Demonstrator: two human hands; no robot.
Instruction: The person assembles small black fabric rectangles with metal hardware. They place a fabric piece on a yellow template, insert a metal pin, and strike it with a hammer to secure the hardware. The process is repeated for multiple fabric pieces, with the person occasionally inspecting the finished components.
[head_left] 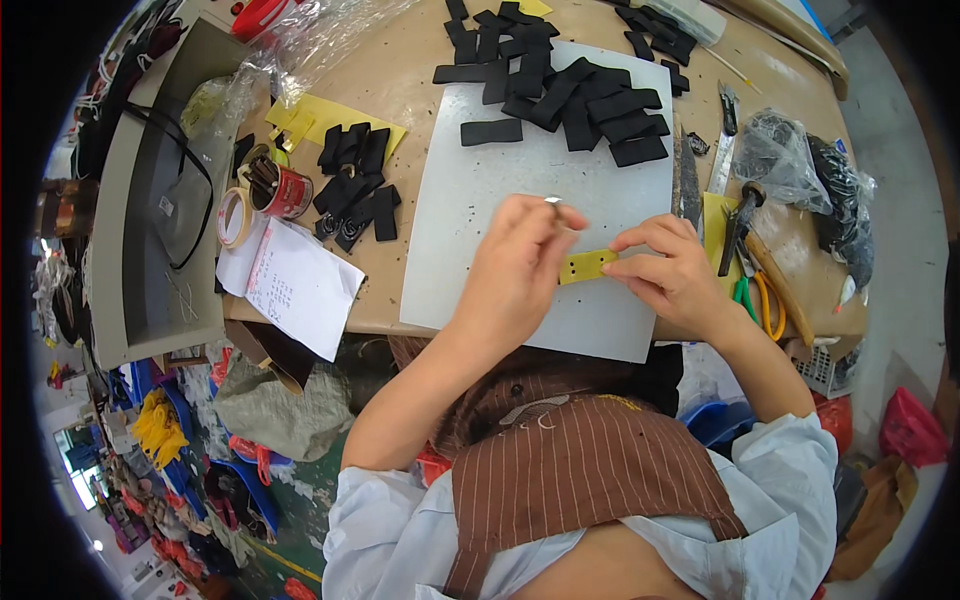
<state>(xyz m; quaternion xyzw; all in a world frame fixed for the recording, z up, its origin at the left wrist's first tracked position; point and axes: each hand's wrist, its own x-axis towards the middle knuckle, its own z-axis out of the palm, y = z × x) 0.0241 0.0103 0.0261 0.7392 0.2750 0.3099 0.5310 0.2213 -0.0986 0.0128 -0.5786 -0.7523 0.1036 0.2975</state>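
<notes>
Above the grey-white board, my right hand pinches the right end of a small yellow strip with dark holes in it. My left hand is closed just left of the strip, its fingertips drawn together. A small silvery tip shows above those fingers; the rest of what it holds is hidden. Farther up the board lies a heap of black fabric bands, some overlapping, with one band lying apart at the near left.
On the left are more black bands, a red tin of slender pieces, a tape roll and a written paper. On the right lie a cutter knife, a hammer, scissors and plastic bags.
</notes>
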